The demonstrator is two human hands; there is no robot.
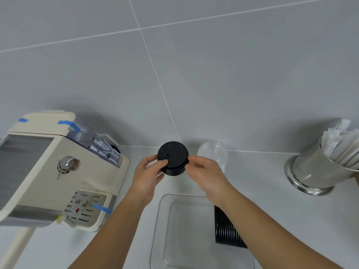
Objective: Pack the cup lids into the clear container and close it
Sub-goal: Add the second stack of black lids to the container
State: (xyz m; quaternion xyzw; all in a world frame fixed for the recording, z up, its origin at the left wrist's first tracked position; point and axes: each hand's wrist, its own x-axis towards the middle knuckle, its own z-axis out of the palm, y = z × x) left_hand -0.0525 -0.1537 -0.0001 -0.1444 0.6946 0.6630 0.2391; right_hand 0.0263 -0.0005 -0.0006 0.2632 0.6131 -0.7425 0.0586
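Observation:
A short stack of black cup lids [173,157] is held above the counter between both hands. My left hand [148,175] grips its left side and my right hand [204,172] grips its right side. Below them the clear container [161,216] stands open near the counter's front. A row of black lids [226,229] lies on edge along its right side, partly hidden by my right forearm. A stack of clear dome lids [213,155] stands behind my right hand by the wall.
A cream coffee machine [48,171] with blue tape fills the left of the counter. A steel cup [318,169] holding paper-wrapped straws stands at the right. The grey tiled wall [174,65] rises behind.

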